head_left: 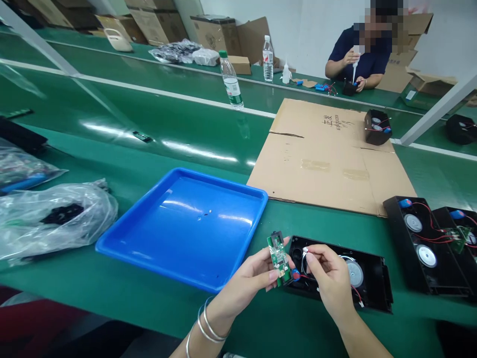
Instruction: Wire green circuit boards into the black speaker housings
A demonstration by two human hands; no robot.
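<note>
A small green circuit board point(278, 256) is gripped between the thumb and fingers of my left hand point(257, 273), which wears silver bangles at the wrist. My right hand point(330, 273) pinches a small white wire connector point(305, 250) just right of the board. Below both hands lies a black speaker housing point(372, 278), its inside facing up. A round silver speaker magnet point(354, 272) shows in it beside my right hand. Near the board sits a blue cylindrical part point(295, 275) with a red wire. Another white plug point(360, 303) hangs on red and black wires over the housing's near edge.
A blue tray point(179, 233) stands left of my hands, with plastic bags point(55, 219) beyond it. More black speaker housings point(417, 248) lie at right. Behind are a cardboard sheet point(320, 159), a green-capped bottle point(231, 82) and a co-worker point(357, 64) holding a white-tipped tool.
</note>
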